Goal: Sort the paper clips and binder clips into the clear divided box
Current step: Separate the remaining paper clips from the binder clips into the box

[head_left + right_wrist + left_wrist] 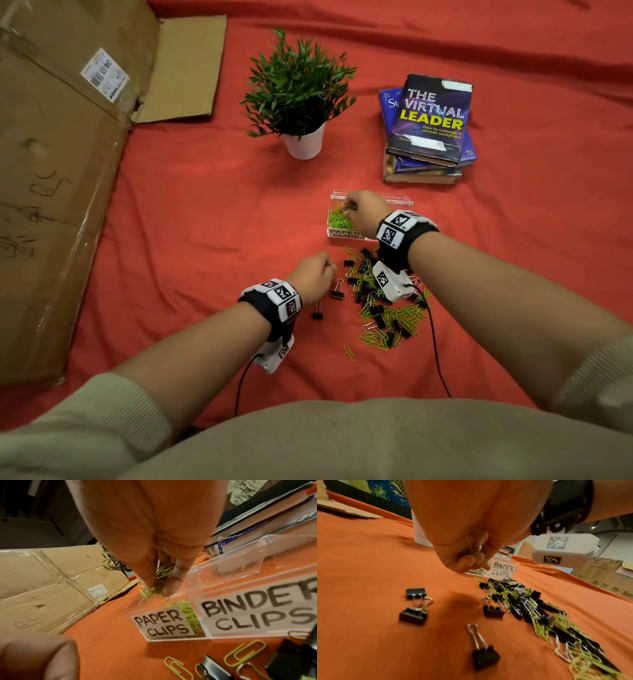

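Note:
The clear divided box (pixel 394 199) lies on the red cloth, labelled PAPER CLIPS (pixel 163 625) on the left compartment and BINDER CLIPS (pixel 502 570) on the right. My right hand (pixel 349 209) hovers over the left compartment and pinches a bunch of green paper clips (pixel 158 586); more green clips lie inside. A mixed pile of black binder clips and green paper clips (pixel 380 301) lies in front of the box. My left hand (pixel 330 269) hangs curled just left of the pile, fingers (pixel 467 561) closed round something small and wiry; its kind is unclear. Loose binder clips (pixel 415 593) lie below it.
A potted plant (pixel 301 92) stands behind the box, and a stack of books (pixel 431 126) sits at the back right. Flattened cardboard (pixel 61 171) covers the left side. Cables run from both wrist cameras toward my body.

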`<state>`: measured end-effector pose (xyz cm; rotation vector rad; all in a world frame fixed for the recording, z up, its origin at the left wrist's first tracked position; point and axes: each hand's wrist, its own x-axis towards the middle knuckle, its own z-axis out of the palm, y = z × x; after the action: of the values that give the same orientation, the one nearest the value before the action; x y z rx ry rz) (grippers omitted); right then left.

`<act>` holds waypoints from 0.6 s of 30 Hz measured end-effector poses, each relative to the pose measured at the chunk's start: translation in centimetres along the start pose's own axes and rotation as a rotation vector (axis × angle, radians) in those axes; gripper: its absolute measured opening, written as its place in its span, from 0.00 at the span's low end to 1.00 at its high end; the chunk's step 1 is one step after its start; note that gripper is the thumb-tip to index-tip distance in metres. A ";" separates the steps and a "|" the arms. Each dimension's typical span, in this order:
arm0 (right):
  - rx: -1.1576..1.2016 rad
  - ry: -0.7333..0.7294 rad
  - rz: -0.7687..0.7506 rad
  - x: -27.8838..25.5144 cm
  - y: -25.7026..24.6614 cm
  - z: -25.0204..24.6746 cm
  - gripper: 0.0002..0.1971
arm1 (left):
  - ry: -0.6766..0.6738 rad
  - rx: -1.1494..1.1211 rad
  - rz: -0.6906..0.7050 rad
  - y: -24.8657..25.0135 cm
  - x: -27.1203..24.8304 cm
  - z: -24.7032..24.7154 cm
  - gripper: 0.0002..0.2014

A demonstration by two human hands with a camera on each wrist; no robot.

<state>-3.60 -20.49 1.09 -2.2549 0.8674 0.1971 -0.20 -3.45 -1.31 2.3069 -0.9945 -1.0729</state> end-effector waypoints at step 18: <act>-0.036 -0.142 0.002 -8.7 7.1 2.6 0.13 | 0.037 0.399 0.233 6.2 8.2 -3.4 0.18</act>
<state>-14.50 -17.98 -1.64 -2.2428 0.7969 0.3717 3.44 -13.53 0.55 2.4173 -1.5346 -0.7896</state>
